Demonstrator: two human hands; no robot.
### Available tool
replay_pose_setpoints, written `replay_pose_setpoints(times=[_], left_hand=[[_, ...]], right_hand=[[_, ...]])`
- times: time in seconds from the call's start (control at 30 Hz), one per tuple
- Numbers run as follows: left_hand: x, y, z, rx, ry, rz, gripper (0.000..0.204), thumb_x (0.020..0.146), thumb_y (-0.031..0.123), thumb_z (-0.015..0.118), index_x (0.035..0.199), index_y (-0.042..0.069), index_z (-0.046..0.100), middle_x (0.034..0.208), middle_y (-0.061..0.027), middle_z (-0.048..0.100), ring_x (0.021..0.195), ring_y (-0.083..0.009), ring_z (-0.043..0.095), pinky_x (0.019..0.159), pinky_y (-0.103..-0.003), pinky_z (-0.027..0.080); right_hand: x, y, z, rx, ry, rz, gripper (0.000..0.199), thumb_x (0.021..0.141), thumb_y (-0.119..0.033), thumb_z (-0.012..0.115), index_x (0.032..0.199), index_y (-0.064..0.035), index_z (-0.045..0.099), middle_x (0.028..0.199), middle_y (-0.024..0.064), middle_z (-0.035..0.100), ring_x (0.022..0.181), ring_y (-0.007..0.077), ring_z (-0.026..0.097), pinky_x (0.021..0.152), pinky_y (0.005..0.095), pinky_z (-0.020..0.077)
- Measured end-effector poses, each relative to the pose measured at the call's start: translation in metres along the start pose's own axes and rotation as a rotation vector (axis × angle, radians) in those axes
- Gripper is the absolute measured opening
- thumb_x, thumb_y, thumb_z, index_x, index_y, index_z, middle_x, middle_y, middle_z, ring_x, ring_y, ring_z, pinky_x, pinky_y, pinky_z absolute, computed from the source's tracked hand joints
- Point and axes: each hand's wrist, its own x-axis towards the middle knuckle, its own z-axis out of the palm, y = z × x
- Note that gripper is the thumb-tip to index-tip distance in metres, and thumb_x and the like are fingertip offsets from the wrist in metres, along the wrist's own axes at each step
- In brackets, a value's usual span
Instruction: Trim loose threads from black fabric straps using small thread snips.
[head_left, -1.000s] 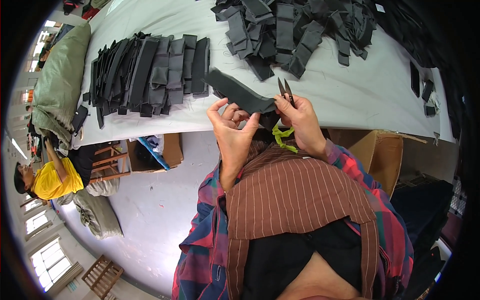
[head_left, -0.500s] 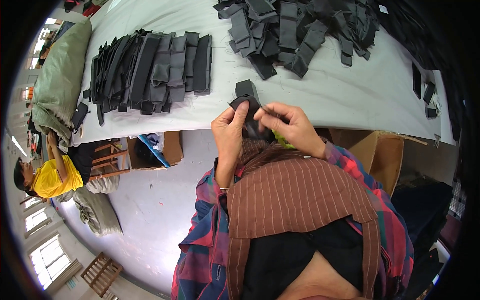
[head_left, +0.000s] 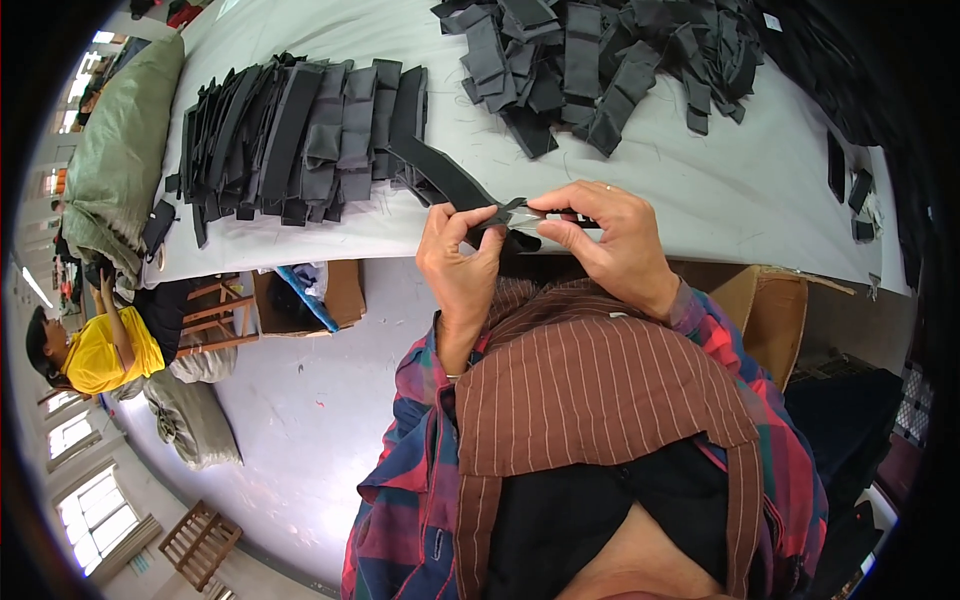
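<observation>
My left hand (head_left: 462, 250) pinches a dark fabric strip (head_left: 445, 175) between thumb and fingers at the table's near edge. The strip slants up and left from my fingertips, and its far end lies by the row of strips. Closed round a pair of thread snips (head_left: 575, 217) is my right hand (head_left: 615, 228). Its silver blades point left and meet the strip just beside my left fingertips. Exactly what lies between the blades is too small to make out. More dark fabric hangs below the fingers.
A row of dark strips (head_left: 300, 140) lies on the white-covered table (head_left: 350, 240) at left, and a loose heap (head_left: 580, 70) at the back. Underneath are cardboard boxes (head_left: 775, 310). A green sack (head_left: 120, 150) and a person in yellow (head_left: 110, 350) are at far left.
The fabric strip, earlier bunched upright in my left hand, now stretches out to the left toward the row. My right hand has risen slightly, and the snips' blades now show at the strip.
</observation>
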Motion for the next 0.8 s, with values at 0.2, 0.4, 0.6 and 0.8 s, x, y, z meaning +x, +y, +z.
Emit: replay_pose_setpoints(times=[0.2,0.4,0.6,0.8], left_hand=[[-0.002,0.001,0.001,0.071,-0.011,0.078,0.025,0.059,-0.003,0.074,0.083,0.003,0.068,0.077,-0.01,0.051,0.071,-0.0255,0.056,0.062,-0.033,0.046],[0.001,0.002,0.0,0.115,-0.011,0.162,0.025,0.058,-0.002,0.074,0.082,0.003,0.068,0.078,-0.0115,0.051,0.071,-0.0272,0.057,0.061,-0.033,0.047],[0.003,0.002,-0.001,-0.441,0.003,-0.324,0.014,0.074,0.005,0.076,0.079,-0.002,0.066,0.08,-0.002,0.059,0.067,-0.0089,0.053,0.061,-0.025,0.043],[-0.002,-0.019,0.005,-0.708,0.024,-0.543,0.013,0.083,0.011,0.073,0.077,0.001,0.066,0.073,0.0032,0.059,0.067,-0.0027,0.047,0.059,-0.017,0.035]], right_hand=[[-0.001,-0.003,0.0,-0.139,-0.053,-0.009,0.012,0.077,-0.013,0.07,0.087,-0.0064,0.069,0.077,0.0063,0.066,0.065,0.0212,0.059,0.064,0.0304,0.045],[-0.002,-0.002,-0.004,-0.263,-0.024,-0.093,0.012,0.077,-0.022,0.071,0.08,-0.0113,0.065,0.067,0.0017,0.062,0.06,0.0206,0.057,0.059,0.0309,0.0407],[0.0,-0.004,-0.006,-0.046,-0.017,-0.033,0.02,0.073,-0.02,0.075,0.089,-0.0101,0.066,0.073,0.004,0.061,0.064,0.0219,0.057,0.062,0.0309,0.0427],[-0.015,0.01,0.018,-0.007,-0.17,0.073,0.025,0.07,-0.007,0.074,0.094,-0.0074,0.066,0.082,0.004,0.053,0.07,0.0198,0.056,0.065,0.0312,0.0455]])
